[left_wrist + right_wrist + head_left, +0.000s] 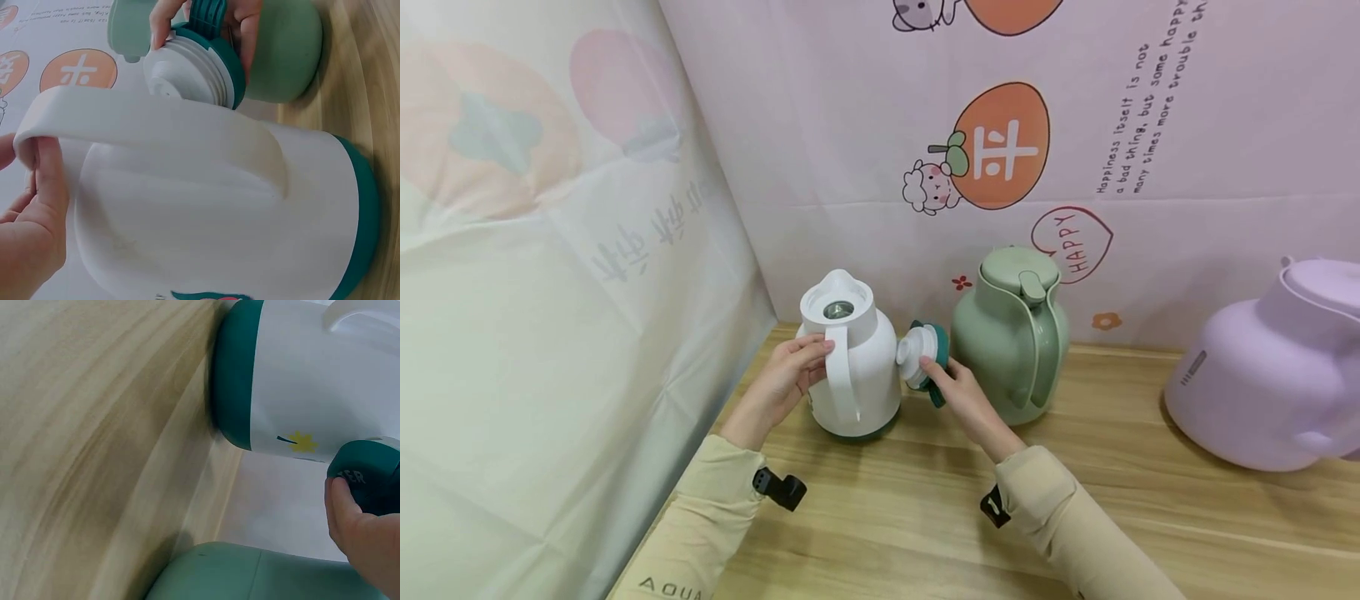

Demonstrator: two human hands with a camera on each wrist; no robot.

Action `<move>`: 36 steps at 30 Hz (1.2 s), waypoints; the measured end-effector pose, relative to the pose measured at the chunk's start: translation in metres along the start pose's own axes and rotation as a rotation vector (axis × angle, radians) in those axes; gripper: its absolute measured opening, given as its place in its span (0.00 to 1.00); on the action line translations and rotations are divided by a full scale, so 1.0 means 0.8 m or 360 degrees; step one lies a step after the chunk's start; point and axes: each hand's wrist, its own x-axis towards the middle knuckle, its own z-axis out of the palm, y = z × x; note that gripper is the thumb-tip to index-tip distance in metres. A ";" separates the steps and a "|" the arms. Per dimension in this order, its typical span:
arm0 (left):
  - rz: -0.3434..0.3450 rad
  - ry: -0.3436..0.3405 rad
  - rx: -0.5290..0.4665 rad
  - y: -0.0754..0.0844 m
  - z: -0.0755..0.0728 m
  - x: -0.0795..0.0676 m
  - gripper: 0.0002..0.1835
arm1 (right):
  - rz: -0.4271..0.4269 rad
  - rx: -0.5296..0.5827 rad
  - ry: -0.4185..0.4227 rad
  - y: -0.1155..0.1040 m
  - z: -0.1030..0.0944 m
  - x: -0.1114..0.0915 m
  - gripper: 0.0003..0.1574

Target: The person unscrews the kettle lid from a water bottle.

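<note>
White jug (874, 379) upright | left hand (781, 379) pinches its handle (842, 379) | right hand (961, 393) pinches green-white lid (915, 352) beside jug

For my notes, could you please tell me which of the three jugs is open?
The white jug, leftmost: its lid is off, in the right hand, while the green jug and purple jug have theirs on.

From the white jug (872, 379), you could pass over the table (880, 517) at six o'clock; the lid (912, 350) and green jug (988, 337) block three.
</note>
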 end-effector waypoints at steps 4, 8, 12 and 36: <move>0.0033 0.0062 -0.0036 -0.002 0.001 0.000 0.07 | 0.0021 -0.0002 0.0006 0.005 0.001 0.000 0.37; 0.0073 0.0104 -0.0094 -0.003 0.003 0.000 0.12 | 0.0040 0.0003 0.0040 0.010 0.005 0.001 0.37; 0.0113 0.0136 -0.0136 -0.003 0.002 0.000 0.15 | 0.0065 0.0025 0.0061 0.016 0.010 0.003 0.37; 0.0176 0.0192 -0.0057 0.000 -0.037 -0.001 0.21 | 0.0065 0.0131 0.0038 0.027 0.059 0.019 0.33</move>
